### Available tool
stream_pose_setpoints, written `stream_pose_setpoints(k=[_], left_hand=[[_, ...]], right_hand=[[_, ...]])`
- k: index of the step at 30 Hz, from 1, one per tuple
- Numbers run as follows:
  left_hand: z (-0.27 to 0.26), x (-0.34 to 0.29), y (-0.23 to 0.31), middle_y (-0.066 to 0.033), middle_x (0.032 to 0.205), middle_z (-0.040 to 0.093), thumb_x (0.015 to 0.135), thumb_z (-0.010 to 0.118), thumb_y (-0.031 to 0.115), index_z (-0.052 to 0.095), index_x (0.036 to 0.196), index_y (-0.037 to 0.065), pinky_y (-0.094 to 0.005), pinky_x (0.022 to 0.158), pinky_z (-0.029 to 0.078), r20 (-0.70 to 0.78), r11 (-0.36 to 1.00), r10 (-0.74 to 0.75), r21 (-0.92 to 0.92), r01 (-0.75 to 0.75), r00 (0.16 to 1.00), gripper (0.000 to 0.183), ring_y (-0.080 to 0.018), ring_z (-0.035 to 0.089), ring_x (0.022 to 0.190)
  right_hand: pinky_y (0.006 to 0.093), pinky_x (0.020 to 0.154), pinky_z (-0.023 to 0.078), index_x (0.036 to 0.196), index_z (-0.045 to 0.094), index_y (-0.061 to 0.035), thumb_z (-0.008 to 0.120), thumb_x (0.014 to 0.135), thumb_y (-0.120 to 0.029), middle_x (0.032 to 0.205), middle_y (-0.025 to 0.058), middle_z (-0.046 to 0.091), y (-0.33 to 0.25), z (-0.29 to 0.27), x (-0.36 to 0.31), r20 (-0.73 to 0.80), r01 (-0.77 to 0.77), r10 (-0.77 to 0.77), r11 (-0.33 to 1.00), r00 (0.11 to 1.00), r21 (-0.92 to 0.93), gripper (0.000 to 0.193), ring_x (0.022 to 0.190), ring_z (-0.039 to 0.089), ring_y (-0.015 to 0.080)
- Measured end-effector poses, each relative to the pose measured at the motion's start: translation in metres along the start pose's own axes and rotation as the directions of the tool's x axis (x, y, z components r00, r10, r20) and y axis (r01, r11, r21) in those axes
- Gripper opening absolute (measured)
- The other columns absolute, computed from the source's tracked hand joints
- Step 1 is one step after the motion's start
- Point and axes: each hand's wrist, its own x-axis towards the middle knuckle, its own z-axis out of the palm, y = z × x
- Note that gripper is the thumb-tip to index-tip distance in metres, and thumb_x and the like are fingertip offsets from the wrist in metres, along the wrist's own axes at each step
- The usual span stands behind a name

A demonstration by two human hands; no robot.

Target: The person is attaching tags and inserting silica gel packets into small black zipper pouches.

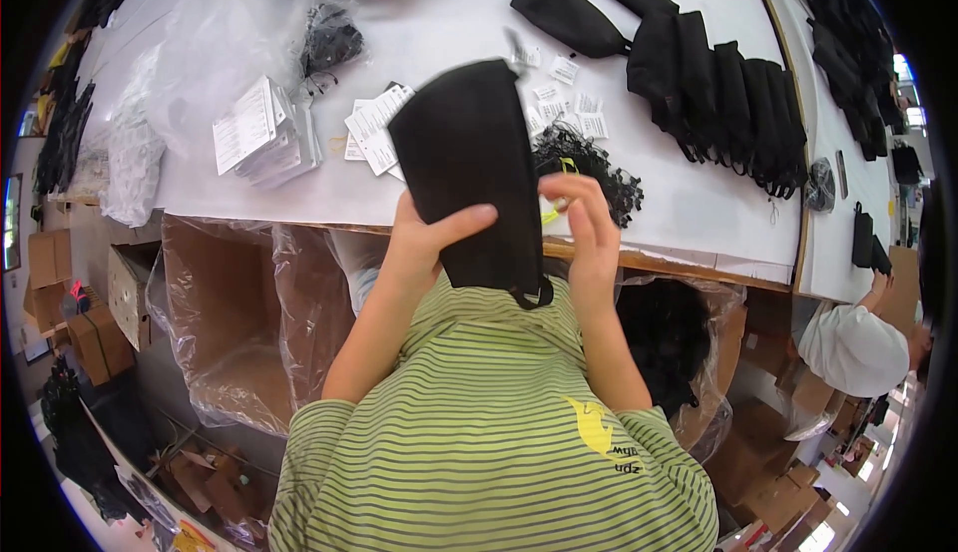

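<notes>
Black fabric fills the middle of the scene: a long zip pouch [469, 168] held upright above the edge of the white table [689, 203]. The left hand [424, 238] grips its lower left side, thumb across the front. The right hand [589, 233] pinches a small white tag [552, 215] at the pouch's right edge. More black pouches [728, 103] lie in a row beyond, near loose paper tags [374, 133].

white table [689, 203] w/ black pouches [728, 103], paper tags [264, 133], plastic bags [215, 53].
</notes>
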Motion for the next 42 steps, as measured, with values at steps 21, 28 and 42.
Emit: stream_pose_setpoints(k=[21, 28, 42], left_hand=[[0.015, 0.0, -0.007, -0.0119, 0.1, 0.063, 0.071, 0.075, 0.007, 0.054, 0.112, -0.005, -0.0292, 0.078, 0.053, 0.124, 0.939, -0.337, 0.121, 0.323, 0.933, 0.048, -0.0176, 0.063, 0.087], [0.019, -0.001, -0.007, -0.0113, 0.101, 0.062, 0.073, 0.072, 0.008, 0.052, 0.114, -0.004, -0.0294, 0.077, 0.053, 0.059, 0.937, -0.346, -0.034, 0.349, 0.936, 0.048, -0.0176, 0.063, 0.086], [-0.003, 0.015, -0.006, -0.0085, 0.093, 0.065, 0.078, 0.067, 0.01, 0.059, 0.105, 0.0, -0.0275, 0.071, 0.055, 0.045, 0.899, -0.311, -0.311, 0.309, 0.949, 0.03, -0.0165, 0.065, 0.079]], right_hand=[[0.0196, 0.066, 0.042, 0.092, 0.068, -0.0018, 0.069, 0.083, -0.011, 0.084, 0.0003, 0.064, -0.014, -0.01, 0.055, -0.088, -0.196, 0.237, 0.923, 0.968, 0.333, 0.012, 0.079, 0.056, 0.0065], [0.0211, 0.06, 0.041, 0.082, 0.067, -0.0034, 0.072, 0.077, -0.007, 0.082, 0.0021, 0.061, -0.011, -0.003, 0.049, -0.107, 0.147, -0.165, 0.976, 0.981, -0.162, 0.008, 0.067, 0.054, 0.0098], [0.0227, 0.055, 0.041, 0.083, 0.06, -0.0035, 0.067, 0.076, 0.0, 0.087, 0.0048, 0.06, -0.04, 0.008, 0.02, 0.194, 0.247, -0.225, 0.964, 0.955, -0.097, 0.011, 0.07, 0.054, 0.0117]])
